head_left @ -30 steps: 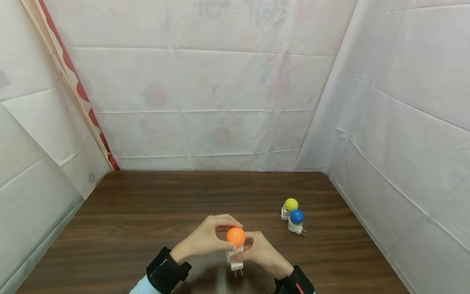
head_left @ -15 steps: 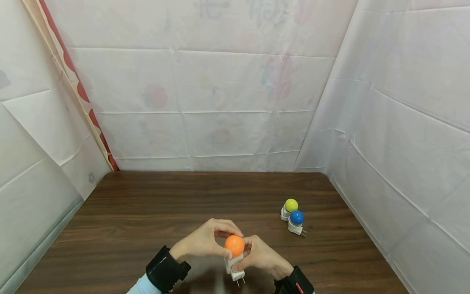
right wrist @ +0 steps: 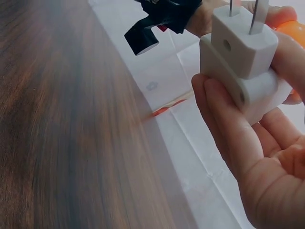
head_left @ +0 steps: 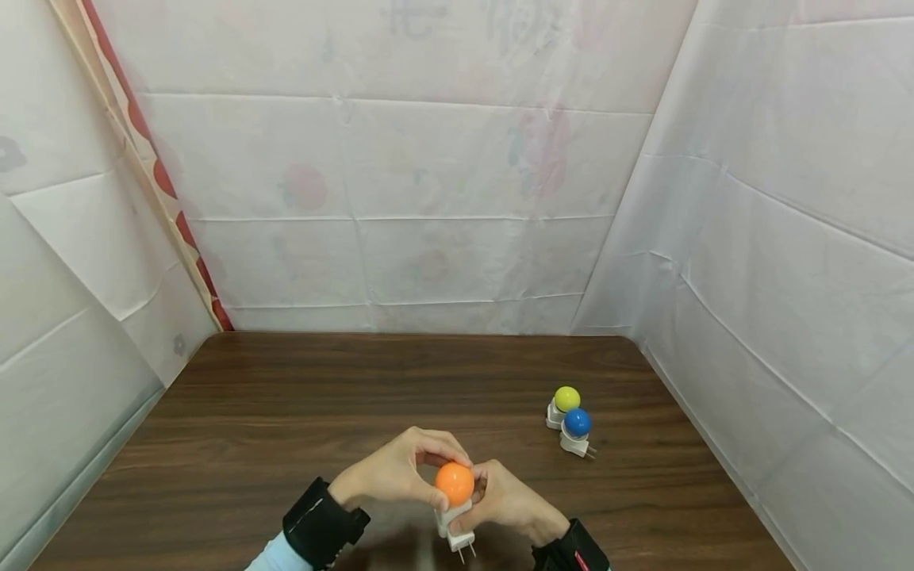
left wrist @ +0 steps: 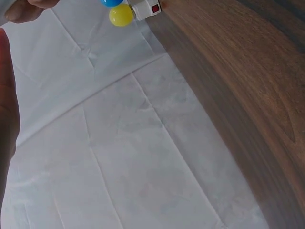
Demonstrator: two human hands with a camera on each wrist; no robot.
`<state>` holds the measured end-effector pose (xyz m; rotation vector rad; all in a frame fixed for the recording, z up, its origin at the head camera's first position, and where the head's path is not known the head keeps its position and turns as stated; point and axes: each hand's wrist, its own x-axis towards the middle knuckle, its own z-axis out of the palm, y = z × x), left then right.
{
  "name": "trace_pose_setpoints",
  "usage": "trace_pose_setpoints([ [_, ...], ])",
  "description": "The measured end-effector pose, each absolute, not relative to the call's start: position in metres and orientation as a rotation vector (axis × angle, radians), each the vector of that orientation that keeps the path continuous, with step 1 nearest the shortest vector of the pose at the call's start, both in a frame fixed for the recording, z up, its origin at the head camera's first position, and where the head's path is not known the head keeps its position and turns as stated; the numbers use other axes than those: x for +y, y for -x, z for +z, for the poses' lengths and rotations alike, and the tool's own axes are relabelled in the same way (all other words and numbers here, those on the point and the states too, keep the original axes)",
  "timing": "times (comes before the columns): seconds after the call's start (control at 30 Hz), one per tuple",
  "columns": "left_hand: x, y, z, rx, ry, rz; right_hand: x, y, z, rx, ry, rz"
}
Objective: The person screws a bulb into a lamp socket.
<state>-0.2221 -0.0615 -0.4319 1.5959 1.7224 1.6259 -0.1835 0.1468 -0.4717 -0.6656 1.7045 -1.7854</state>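
We see the fingers (right wrist: 224,124) of the right hand (head_left: 508,501) curled round the white plastic plug base (right wrist: 245,71) of a small night-light w/ a round orange plastic bulb (head_left: 455,483); thumb and fingers clamp the base from both sides, its two metal prongs (right wrist: 243,14) poking out toward the wrist cam. The left hand (head_left: 397,476) has its fingers (head_left: 435,442) bent over the orange bulb, tips pinching it from top and near side, so both hands are closed on the same light. We see it held just above the dark brown wood-grain surface (head_left: 300,412), near the front edge, approx. centre, bulb up and prongs pointing down toward us. Both wrists wear black straps (head_left: 323,523); a light blue sleeve shows at the left. Further out, to the right and well apart from the hands, two more night-lights lie on the surface touching each other: one w/ a blue round bulb (head_left: 577,422), one w/ a yellow-green round bulb (head_left: 567,397) just behind it, each on a white plug base. White creased sheeting (head_left: 428,198) walls in the surface on three sides; a red-edged strip (head_left: 153,170) runs down the left corner.
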Motion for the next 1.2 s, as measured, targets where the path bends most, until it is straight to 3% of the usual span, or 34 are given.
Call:
trace_pose_setpoints([
  [0.43,-0.06,0.22,-0.433,1.762,-1.481,1.682,0.143,0.18,-0.467,1.87,0.543,-1.848],
  [0.87,-0.056,0.204,-0.431,2.315,-1.316,1.69,0.142,0.179,-0.466,1.996,0.388,-1.99],
  [1.2,-0.053,0.201,-0.436,2.323,-1.276,1.702,0.147,0.181,-0.467,2.246,0.62,-1.863],
])
